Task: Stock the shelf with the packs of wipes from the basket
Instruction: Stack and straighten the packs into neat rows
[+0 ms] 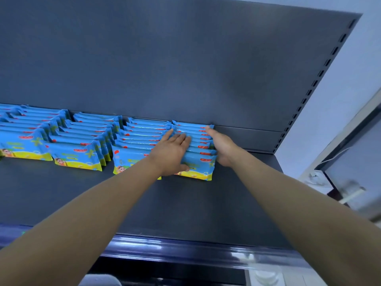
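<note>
Head view looks up along a dark shelf [185, 203] where blue packs [82, 141] stand on edge in rows, each running from front to back panel [185, 58]. Both hands work on the rightmost row [199, 171]. The left hand [172, 153] lies flat over the tops of the packs at the row's left end, fingers straight and thumb across the front pack's face. The right hand [222, 147] is also flat, fingers straight, pressed against the row's right end. Neither grips a pack; both only press. The basket is out of view.

The step looks like squaring up this row. Done well, that probably means pushing evenly from both sides so the pack ends line up, then easing the whole row back until it meets the panel. The wrappers look slick and soft, so a hard squeeze could buckle the row or pop a pack out. Light, steady pressure seems safer. The left hand hides the seam with the neighbouring row, so whether they touch cannot be told. Bare shelf remains to the right, likely for another row.
</note>
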